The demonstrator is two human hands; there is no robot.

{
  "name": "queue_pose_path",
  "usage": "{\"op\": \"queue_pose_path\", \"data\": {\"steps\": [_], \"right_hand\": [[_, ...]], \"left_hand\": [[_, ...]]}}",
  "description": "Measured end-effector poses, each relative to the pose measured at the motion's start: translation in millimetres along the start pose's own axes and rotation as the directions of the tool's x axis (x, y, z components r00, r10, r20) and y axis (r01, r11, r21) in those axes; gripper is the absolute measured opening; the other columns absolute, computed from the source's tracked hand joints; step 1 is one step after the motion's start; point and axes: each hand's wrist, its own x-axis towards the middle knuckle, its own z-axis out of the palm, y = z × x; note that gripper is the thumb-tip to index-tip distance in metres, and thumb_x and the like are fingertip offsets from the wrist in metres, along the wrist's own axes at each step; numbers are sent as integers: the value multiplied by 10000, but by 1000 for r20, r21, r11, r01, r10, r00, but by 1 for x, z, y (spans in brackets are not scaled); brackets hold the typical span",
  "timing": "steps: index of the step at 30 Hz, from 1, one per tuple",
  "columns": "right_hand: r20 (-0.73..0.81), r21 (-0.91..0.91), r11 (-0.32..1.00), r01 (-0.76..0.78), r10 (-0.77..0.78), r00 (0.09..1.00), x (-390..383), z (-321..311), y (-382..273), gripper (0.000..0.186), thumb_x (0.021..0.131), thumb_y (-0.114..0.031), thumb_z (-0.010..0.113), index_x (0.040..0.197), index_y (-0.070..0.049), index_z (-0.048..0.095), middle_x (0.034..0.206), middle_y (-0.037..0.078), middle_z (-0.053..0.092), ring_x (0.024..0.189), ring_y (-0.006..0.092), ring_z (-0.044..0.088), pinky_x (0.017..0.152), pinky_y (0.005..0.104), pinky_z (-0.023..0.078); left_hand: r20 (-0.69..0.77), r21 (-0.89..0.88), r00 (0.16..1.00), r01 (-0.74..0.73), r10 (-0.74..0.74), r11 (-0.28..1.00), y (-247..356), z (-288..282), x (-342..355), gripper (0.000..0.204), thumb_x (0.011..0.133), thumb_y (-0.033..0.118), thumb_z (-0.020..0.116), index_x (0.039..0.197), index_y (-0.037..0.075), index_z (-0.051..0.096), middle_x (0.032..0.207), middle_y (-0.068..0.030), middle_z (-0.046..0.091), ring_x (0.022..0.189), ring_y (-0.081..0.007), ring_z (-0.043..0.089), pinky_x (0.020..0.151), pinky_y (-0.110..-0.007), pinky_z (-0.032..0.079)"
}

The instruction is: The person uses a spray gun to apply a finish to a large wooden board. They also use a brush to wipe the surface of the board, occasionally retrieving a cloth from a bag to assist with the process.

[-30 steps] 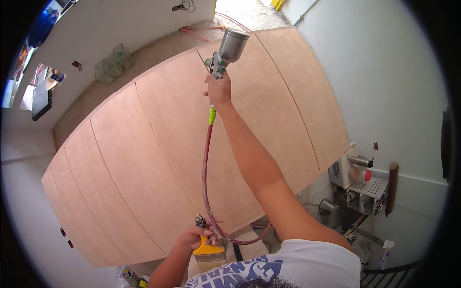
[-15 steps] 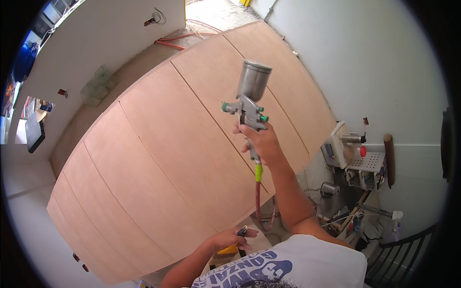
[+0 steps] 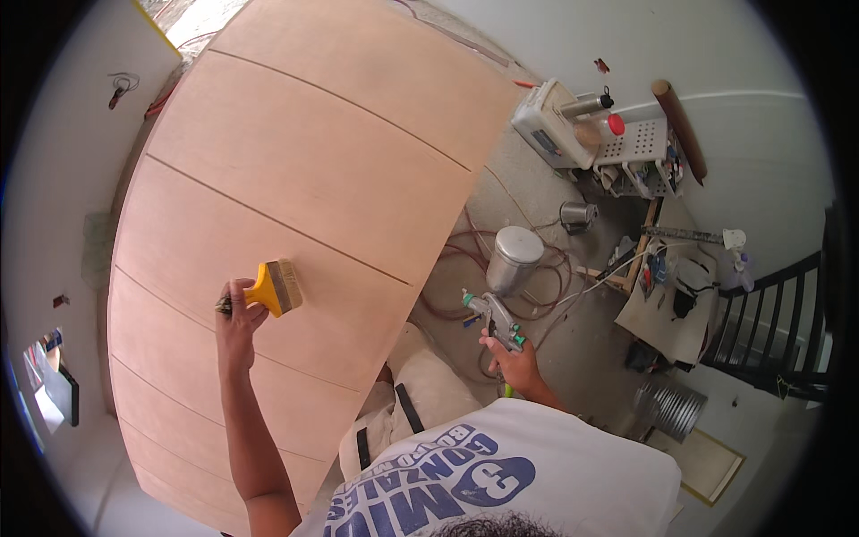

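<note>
A wide brush (image 3: 276, 288) with a yellow handle and pale bristles is in my left hand (image 3: 236, 324), which is closed round the handle. A small dark piece, too unclear to name, shows at the same fingers. Under the brush spreads a large pinkish-tan panel (image 3: 322, 134) crossed by dark grooves; whether the bristles touch it I cannot tell. My right hand (image 3: 516, 362) grips a metal spray gun (image 3: 496, 319) with green knobs and a silver cup (image 3: 516, 255) on top. The gun is off the panel's right edge, above the floor, with a yellow-green hose fitting below.
Reddish hose (image 3: 461, 246) lies coiled on the floor beneath the gun. A metal pot (image 3: 577, 217), a white container (image 3: 550, 125) and a perforated rack (image 3: 637, 148) stand along the right wall. Farther right are a cluttered bench (image 3: 662, 313) and a black railing (image 3: 778, 313).
My right hand has brought the spray gun from over the panel down and right, off its edge. My left hand has moved up and left over the panel with the brush. The view has shifted right.
</note>
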Motion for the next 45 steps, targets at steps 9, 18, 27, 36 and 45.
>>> {"op": "queue_pose_path", "data": {"steps": [9,18,27,36,45], "right_hand": [[-200,108,979,174,-150,968,49,-7,-19,312,993,-123,630,1268,18,588,1132,94,698,879,99,667,549,241,530],[-101,111,984,138,-127,987,93,-4,-50,380,977,-81,629,1336,15,551,1107,88,700,778,75,639,554,239,529],[62,76,984,161,-166,984,152,20,-95,376,956,-8,604,1328,14,551,1122,104,678,800,96,633,533,238,529],[25,74,978,195,-197,980,178,24,-97,283,967,0,580,1250,13,590,1173,114,659,995,155,663,540,254,561],[-52,160,950,269,-264,963,139,29,-85,284,973,-19,598,1254,22,599,1168,128,675,955,164,670,549,264,562]], "left_hand": [[591,-27,800,149,-104,989,12,201,86,255,940,205,723,1097,75,570,999,-63,629,910,-153,675,840,-319,598],[526,57,847,-120,72,991,102,219,257,218,909,235,747,1027,98,625,922,-35,640,864,-131,668,794,-314,592],[83,469,953,-296,292,832,303,-45,422,354,934,231,699,1232,99,561,1071,-84,653,970,-169,689,887,-308,582],[23,989,605,-130,796,70,323,-88,479,211,887,87,626,1092,128,653,1002,-209,686,964,-408,642,814,-490,523],[360,913,657,-395,662,-104,94,58,258,218,819,1,617,1021,79,633,1166,-254,574,1001,-417,598,821,-494,511]]}}
